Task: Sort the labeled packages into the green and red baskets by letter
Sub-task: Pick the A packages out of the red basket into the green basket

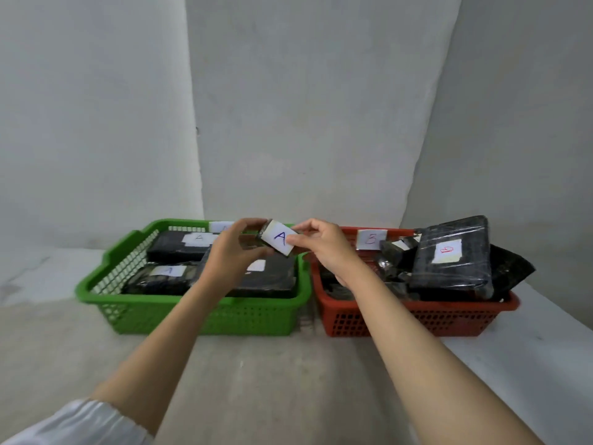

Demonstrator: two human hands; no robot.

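Both hands hold up a small black package (278, 241) with a white label marked "A", above the gap between the two baskets. My left hand (236, 248) grips its left end and my right hand (321, 244) pinches its right edge. The green basket (134, 303) on the left holds several black packages labeled "A" (179, 245). The red basket (401, 319) on the right holds black packages, the big one on top (452, 255) labeled "B". A "B" tag (370, 239) sits on the red basket's back rim.
The baskets stand side by side on a pale table (272, 380) against a white fabric backdrop (288, 107). A black bag (510, 268) pokes over the red basket's right side.
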